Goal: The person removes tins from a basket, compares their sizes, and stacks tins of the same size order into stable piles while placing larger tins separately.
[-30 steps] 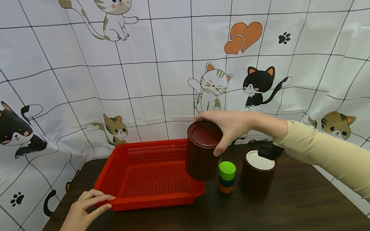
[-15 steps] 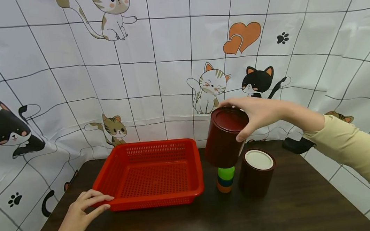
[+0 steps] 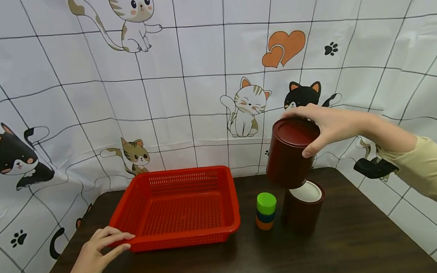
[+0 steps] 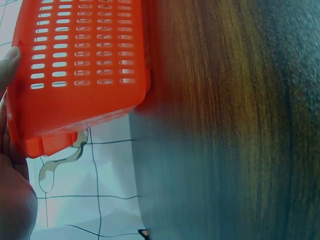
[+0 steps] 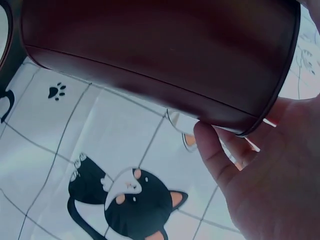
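Observation:
My right hand (image 3: 333, 124) grips a dark red-brown cylindrical container (image 3: 290, 155) by its upper end. It is held in the air, overlapping the white top of a second brown container (image 3: 304, 214) on the table in the head view. Up close in the right wrist view, the held container (image 5: 160, 60) has a smooth wall with a seam, and my fingertips (image 5: 207, 137) curl around its end. My left hand (image 3: 96, 254) pinches the near left corner of a red plastic basket (image 3: 179, 240). In the left wrist view, a thumb (image 4: 9, 65) lies over the basket's rim.
A small stack of green, blue and orange round pieces (image 3: 265, 210) stands between basket and standing container. The dark wooden table (image 3: 247, 263) ends at a wall sheet (image 3: 201, 92) printed with cats.
My right hand has carried the container rightward, from beside the basket, past the coloured stack, to above the second container. The left hand stays at the basket's corner.

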### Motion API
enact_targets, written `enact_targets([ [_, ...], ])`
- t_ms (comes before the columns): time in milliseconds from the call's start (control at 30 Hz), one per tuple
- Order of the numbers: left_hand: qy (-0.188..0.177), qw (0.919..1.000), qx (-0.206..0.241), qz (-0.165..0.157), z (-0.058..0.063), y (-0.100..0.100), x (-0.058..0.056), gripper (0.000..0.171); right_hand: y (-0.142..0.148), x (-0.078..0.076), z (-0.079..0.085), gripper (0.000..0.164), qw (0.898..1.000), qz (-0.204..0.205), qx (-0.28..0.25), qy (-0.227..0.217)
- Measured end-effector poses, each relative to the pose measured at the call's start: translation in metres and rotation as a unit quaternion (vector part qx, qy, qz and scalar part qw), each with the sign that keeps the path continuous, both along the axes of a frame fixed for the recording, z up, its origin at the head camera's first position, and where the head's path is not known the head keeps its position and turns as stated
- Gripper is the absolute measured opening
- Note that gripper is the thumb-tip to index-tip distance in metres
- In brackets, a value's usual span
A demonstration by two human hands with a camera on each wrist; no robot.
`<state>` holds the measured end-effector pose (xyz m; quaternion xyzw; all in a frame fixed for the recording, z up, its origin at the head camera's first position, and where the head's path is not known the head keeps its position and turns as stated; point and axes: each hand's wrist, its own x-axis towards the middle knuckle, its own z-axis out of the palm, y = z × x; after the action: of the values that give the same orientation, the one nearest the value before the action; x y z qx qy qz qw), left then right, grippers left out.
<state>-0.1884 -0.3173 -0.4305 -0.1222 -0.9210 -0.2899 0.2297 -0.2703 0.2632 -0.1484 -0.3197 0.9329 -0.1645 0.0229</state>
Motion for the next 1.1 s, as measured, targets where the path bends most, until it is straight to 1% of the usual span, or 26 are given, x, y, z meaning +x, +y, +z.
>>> enact_targets([
  [100, 0.003, 1.0000, -0.001, -0.004, 0.000, 0.000, 0.001, 0.028, 0.009, 0.003, 0.003, 0.081, 1.000, -0.005, -0.002, -0.007],
  [300, 0.004, 0.9999, -0.008, -0.007, -0.001, -0.001, 0.000, 0.028, 0.033, 0.006, 0.008, 0.083, 1.000, -0.029, -0.003, -0.001],
  [433, 0.003, 0.9999, -0.009, -0.007, 0.000, -0.001, 0.000, 0.027, 0.050, 0.005, 0.008, 0.080, 0.999, -0.033, -0.014, 0.006],
  [567, -0.001, 0.9999, -0.013, -0.005, 0.001, -0.001, 0.001, 0.026, 0.065, 0.004, 0.007, 0.076, 0.999, -0.044, -0.014, 0.016],
  [667, -0.003, 0.9999, -0.015, -0.005, 0.001, -0.001, 0.001, 0.027, 0.076, 0.003, 0.006, 0.076, 0.998, -0.060, -0.005, 0.028],
  [800, -0.006, 0.9999, -0.013, -0.003, 0.001, -0.001, 0.000, 0.027, 0.089, 0.001, 0.003, 0.078, 0.994, -0.094, 0.014, 0.045],
  [900, -0.009, 0.9999, -0.012, -0.001, 0.000, 0.000, 0.000, 0.027, 0.099, -0.001, 0.001, 0.080, 0.992, -0.111, 0.021, 0.049],
  [1100, -0.004, 0.9999, -0.010, -0.007, -0.001, -0.001, -0.001, 0.028, 0.116, -0.006, -0.007, 0.082, 0.990, -0.125, 0.035, 0.054],
])
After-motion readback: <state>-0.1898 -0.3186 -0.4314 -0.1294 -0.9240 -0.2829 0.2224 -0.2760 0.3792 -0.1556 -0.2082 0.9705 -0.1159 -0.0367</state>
